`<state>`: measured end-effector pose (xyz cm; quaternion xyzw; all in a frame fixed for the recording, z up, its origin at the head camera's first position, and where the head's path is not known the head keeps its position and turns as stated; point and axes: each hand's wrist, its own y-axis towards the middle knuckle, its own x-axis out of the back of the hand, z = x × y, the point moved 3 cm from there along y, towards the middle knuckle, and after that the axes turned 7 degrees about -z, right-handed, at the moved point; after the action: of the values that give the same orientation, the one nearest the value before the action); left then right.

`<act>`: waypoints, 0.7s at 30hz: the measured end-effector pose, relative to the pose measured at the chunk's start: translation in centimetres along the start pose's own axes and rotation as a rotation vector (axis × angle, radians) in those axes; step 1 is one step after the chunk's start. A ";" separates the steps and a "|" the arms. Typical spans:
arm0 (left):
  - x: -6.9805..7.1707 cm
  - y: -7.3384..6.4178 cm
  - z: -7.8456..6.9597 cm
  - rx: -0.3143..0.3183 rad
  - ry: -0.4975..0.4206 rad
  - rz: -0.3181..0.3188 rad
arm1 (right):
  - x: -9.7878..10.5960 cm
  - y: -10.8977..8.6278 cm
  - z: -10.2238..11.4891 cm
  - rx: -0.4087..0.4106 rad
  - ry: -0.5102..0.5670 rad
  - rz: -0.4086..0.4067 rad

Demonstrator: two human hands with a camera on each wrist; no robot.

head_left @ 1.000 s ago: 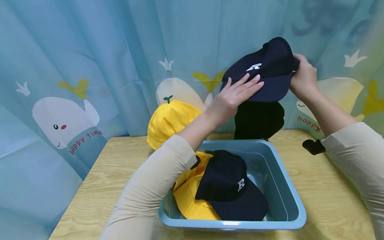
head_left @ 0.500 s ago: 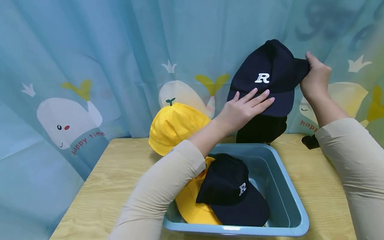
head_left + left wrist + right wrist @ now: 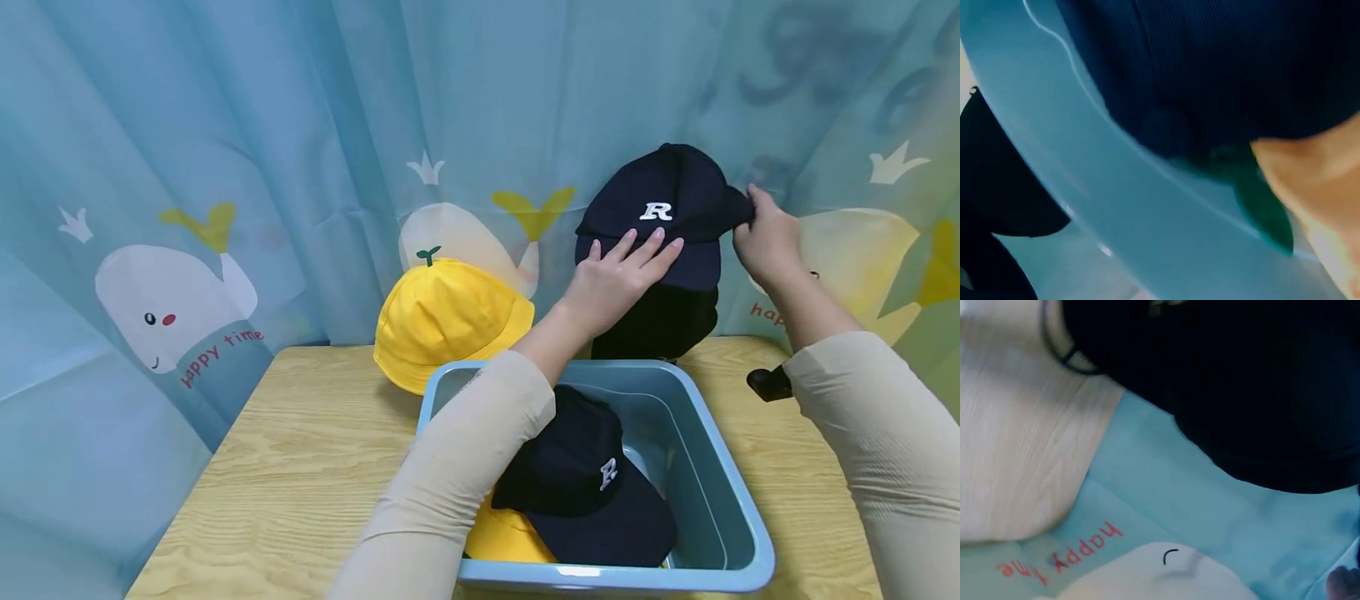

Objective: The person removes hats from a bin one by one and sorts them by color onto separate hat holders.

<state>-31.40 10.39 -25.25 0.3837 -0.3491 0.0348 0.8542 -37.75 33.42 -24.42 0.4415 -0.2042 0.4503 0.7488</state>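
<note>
A navy baseball cap (image 3: 693, 196) with a white R on its front sits over a black cap-like shape (image 3: 652, 321), which hangs down behind the bin. My left hand (image 3: 611, 279) holds the navy cap by its brim, with the fingers spread across the top and the thumb hidden. At the cap's right edge, my right hand (image 3: 772, 237) pinches the fabric. In the right wrist view, dark cloth (image 3: 1260, 394) fills the upper right, with a thin wire ring (image 3: 1066, 359) beside it. Below my left forearm, another dark cap (image 3: 577, 475) lies in the blue bin (image 3: 723, 492).
A yellow bucket hat (image 3: 446, 321) with a green sprout stands behind the bin's left corner. More yellow fabric (image 3: 506, 537) lies under the cap in the bin. The wooden table (image 3: 315, 467) meets a blue whale-print curtain (image 3: 300, 125) at the back.
The navy cap has come down and turned its R forward, now lower over the black shape. My right hand rose with the cap's edge, then dropped. My left hand stayed on the brim.
</note>
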 end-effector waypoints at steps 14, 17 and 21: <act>-1.3 1.6 -1.2 0.058 -0.120 0.227 | 0.8 -6.6 2.6 0.976 -0.108 -0.099; -1.4 1.8 -1.0 0.079 -0.159 0.280 | 0.8 -7.4 3.0 0.973 -0.120 -0.150; -1.6 1.4 -0.1 0.102 -0.208 0.368 | 0.9 -7.8 2.8 0.910 -0.100 -0.184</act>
<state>-32.99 11.81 -25.44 0.3579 -0.4973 0.1678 0.7723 -30.34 29.87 -26.04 0.7627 0.0182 0.4037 0.5049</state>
